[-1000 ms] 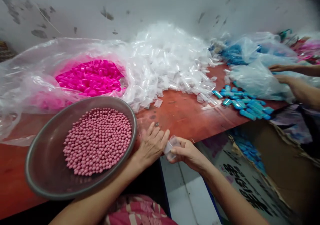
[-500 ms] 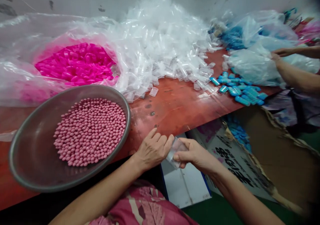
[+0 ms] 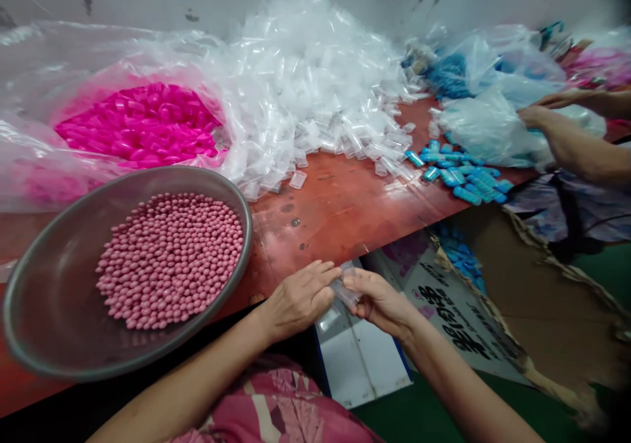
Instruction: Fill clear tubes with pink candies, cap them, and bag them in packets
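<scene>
My left hand (image 3: 302,300) and my right hand (image 3: 380,298) meet in front of me at the table's front edge. Between them are small clear plastic containers (image 3: 346,292), like those in the heap. My right thumb and fingers pinch them from the right. The left fingers close on their left end, and another clear container (image 3: 328,318) shows below the left thumb. How many pieces I hold is hard to tell. Left of my hands, a grey metal basin (image 3: 54,305) holds many small pink balls (image 3: 172,259).
Clear containers (image 3: 320,75) are heaped on the red table (image 3: 340,213). A plastic bag holds bright pink caps (image 3: 142,124). Filled blue containers (image 3: 468,177) lie at right, near a co-worker's hands (image 3: 547,111) on a plastic bag. A torn cardboard box (image 3: 537,292) stands below.
The clear containers have tilted between my hands, and my left fingers have straightened over them. Another clear container now shows beneath my left thumb. The view has shifted slightly right.
</scene>
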Available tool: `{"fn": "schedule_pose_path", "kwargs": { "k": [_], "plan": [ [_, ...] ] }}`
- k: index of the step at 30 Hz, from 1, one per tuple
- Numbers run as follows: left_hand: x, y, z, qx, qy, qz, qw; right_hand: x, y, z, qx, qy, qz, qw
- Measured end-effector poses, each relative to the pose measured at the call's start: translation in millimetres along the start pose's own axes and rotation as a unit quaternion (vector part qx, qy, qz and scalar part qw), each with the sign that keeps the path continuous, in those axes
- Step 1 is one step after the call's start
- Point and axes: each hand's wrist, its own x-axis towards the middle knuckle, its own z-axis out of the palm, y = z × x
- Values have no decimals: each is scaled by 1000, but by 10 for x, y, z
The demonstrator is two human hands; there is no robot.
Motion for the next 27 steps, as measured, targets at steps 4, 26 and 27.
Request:
{"fn": "schedule_pose_path", "kwargs": {
  "k": [4,26,27],
  "plan": [
    [-23,2,35,-42,-4,-43,998,78,78,69,13,22,-15,1000],
    [60,-116,100,-574,139,-445,673,253,159,113,-196,57,-245,948],
    [65,-115,104,-600,122,-433,662,282,173,114,-196,42,-232,952]
  ]
}}
